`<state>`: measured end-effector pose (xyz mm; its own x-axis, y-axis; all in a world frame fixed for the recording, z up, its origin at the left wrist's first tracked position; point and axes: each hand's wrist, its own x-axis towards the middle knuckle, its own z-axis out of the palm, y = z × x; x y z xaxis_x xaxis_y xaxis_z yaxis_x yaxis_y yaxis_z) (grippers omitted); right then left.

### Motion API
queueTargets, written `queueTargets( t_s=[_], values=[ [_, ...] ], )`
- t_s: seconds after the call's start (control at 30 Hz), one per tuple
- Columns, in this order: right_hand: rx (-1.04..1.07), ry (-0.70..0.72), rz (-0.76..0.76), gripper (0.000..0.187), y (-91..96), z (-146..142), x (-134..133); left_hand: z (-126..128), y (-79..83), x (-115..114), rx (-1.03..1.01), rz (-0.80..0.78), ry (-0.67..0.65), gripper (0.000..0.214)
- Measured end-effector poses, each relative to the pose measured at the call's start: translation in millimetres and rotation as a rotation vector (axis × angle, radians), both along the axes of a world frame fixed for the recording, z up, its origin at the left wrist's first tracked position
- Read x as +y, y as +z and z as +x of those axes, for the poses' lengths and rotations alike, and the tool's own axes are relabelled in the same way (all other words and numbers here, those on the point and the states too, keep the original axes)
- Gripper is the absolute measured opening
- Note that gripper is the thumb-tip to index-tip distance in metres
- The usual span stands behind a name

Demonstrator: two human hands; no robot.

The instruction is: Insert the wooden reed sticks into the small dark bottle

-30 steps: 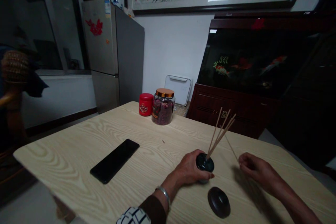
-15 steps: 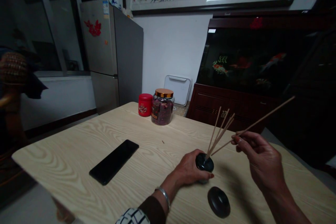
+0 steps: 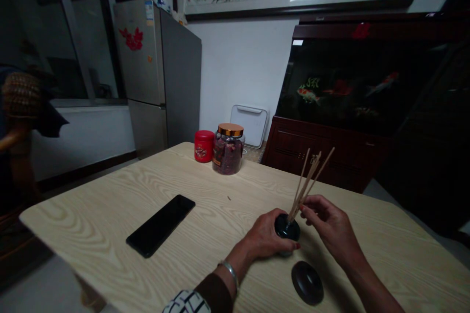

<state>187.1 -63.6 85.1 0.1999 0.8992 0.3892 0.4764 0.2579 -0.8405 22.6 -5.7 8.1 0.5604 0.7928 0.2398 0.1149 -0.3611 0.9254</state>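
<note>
On the table (image 3: 205,220), the left hand (image 3: 267,235) partly hides the bottle (image 3: 288,228).

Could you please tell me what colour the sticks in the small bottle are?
The sticks are light tan, seen best in the head view.

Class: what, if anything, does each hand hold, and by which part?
Left hand: dark bottle, around its side. Right hand: a thin stick, apparently pinched low, above the bottle.
</note>
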Motion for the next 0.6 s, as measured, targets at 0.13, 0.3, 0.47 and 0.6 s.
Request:
queueTargets(
  t_s=[0.13, 0.3, 0.47, 0.6],
  values=[
    [-0.041, 0.024, -0.042, 0.024, -6.9, -5, 0, 1, -3.5, 2, -0.022, -0.006, -0.015, 0.064],
    [-0.013, 0.022, -0.077, 0.021, -10.2, -11, -4, 2, -5.7, 3, -0.014, 0.002, -0.014, 0.064],
    [-0.025, -0.033, -0.082, 0.033, -25.7, -7, -10, 2, -6.1, 3, -0.023, -0.013, -0.022, 0.064],
    [-0.137, 0.022, -0.168, 0.054, -43.4, -5, -16, 1, -6.5, 4, -0.035, 0.012, -0.052, 0.065]
  ],
)
